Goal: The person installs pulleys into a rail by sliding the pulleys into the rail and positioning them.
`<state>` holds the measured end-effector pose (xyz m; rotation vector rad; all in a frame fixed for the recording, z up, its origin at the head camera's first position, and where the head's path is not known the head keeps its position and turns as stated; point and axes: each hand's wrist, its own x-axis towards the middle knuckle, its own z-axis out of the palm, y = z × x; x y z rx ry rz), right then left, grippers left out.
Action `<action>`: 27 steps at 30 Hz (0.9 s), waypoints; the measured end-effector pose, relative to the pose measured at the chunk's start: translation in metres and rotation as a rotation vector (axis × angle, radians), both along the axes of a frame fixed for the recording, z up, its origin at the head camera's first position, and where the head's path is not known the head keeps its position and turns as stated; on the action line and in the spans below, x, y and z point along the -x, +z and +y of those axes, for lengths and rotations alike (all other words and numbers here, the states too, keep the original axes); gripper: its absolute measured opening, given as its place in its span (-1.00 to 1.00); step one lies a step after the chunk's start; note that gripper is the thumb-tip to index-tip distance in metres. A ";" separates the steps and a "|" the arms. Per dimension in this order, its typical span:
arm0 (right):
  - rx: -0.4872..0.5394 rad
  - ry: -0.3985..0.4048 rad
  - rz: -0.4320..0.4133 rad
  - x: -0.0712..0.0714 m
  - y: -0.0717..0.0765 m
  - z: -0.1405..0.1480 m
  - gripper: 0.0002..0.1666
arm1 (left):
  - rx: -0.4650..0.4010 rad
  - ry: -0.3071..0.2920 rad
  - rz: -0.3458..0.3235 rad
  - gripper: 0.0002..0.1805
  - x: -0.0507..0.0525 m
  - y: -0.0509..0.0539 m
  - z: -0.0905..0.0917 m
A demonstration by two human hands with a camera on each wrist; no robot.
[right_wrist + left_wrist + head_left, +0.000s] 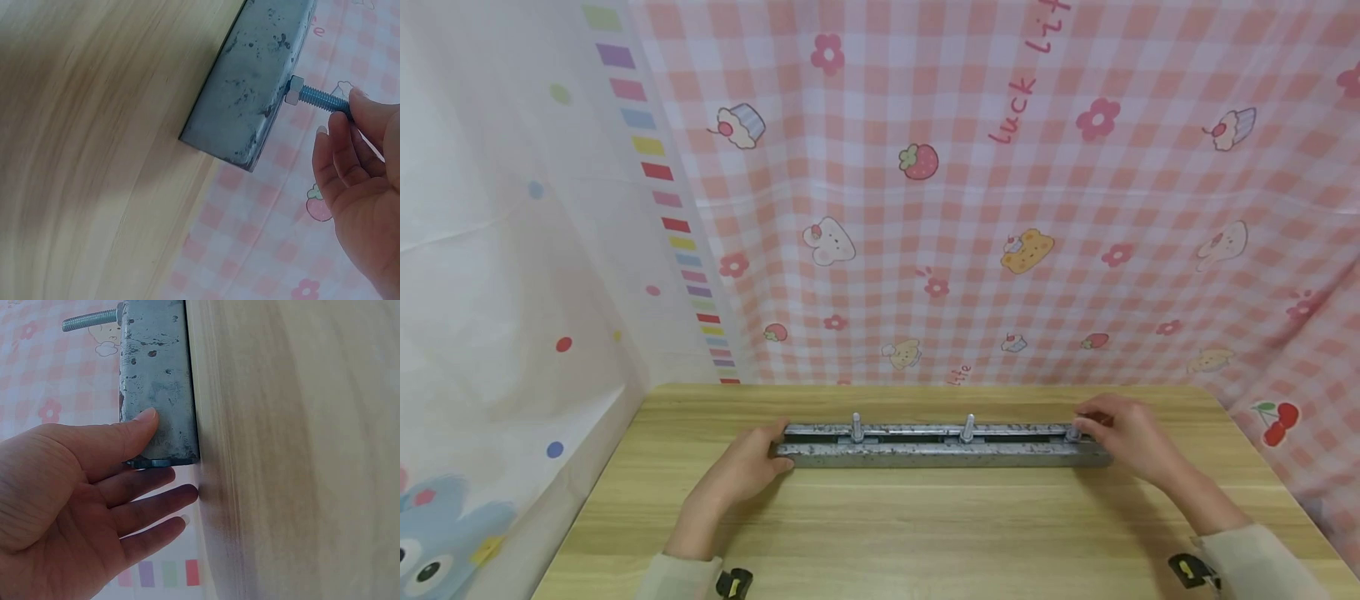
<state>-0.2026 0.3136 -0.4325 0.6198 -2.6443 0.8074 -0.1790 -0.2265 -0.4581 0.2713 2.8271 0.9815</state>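
Observation:
A slotted steel channel [940, 454], grey with dark specks, lies lengthwise across the wooden table. Threaded bolts stand up out of its slot: one near the left [857, 427], one near the middle [968, 428] and one at the right end [322, 99], with a hex nut [294, 90] at its base. My left hand [748, 462] grips the channel's left end, thumb on the front face and other fingers around the end and back. With thumb and forefinger, my right hand [1131, 437] pinches the top of the right bolt.
The wooden table [925, 533] extends in front of the channel. Behind it hangs a pink checked cloth [962, 250], and a white dotted cloth [512, 250] hangs on the left. Black wrist straps [733, 583] show at both sleeves.

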 end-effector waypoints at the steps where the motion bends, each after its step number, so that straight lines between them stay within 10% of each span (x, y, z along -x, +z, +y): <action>1: 0.004 0.004 0.003 0.000 0.000 -0.001 -0.88 | -0.002 0.003 -0.002 -0.27 0.000 0.000 0.000; 27: 0.017 -0.012 -0.026 0.001 -0.006 -0.011 -0.87 | 0.017 0.012 -0.027 -0.27 -0.001 0.002 0.001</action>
